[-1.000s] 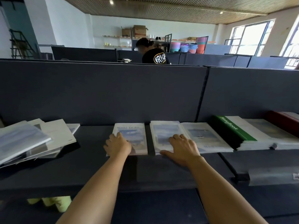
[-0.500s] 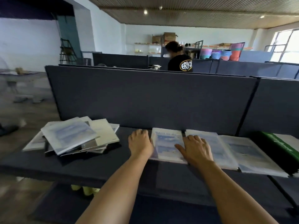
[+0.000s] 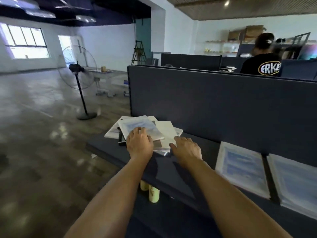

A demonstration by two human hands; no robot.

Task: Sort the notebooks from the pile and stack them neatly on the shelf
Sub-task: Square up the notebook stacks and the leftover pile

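Daylight pours in from the paned window on the far left wall (image 3: 25, 42), which is blown out to near white; it throws pale, smeared glare across the polished grey concrete floor (image 3: 42, 117); a small recessed ceiling lamp (image 3: 226, 3) glows at the top right; the dark navy fabric partition panel (image 3: 214, 103) stays dim and flat, casting a soft shadow onto the dark shelf surface (image 3: 171, 167) below it; motion blur softens the whole picture, most strongly the pale blue-and-white notebooks at the right edge (image 3: 243, 170) and the black pedestal fan (image 3: 77, 69); wide-angle distortion bends the lines towards the edges; both forearms look stretched and soft at the bottom.
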